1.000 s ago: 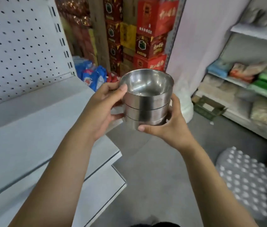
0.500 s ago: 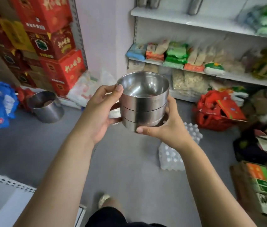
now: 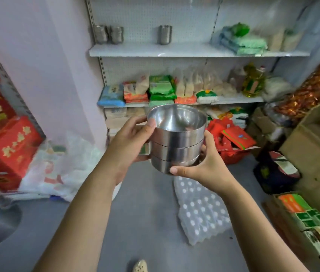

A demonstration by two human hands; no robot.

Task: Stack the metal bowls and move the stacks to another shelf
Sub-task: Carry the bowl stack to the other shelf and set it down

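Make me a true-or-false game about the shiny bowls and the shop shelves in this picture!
1. The left hand and the right hand both hold the stack of shiny metal bowls. True.
2. The stack rests on the white top shelf. False: it is held up in the air, in front of the shelves.
3. The top bowl is full of rice. False: it is empty inside.
4. Red cardboard boxes stand on the left side. True.
5. Small grey metal containers stand on the white top shelf. True.
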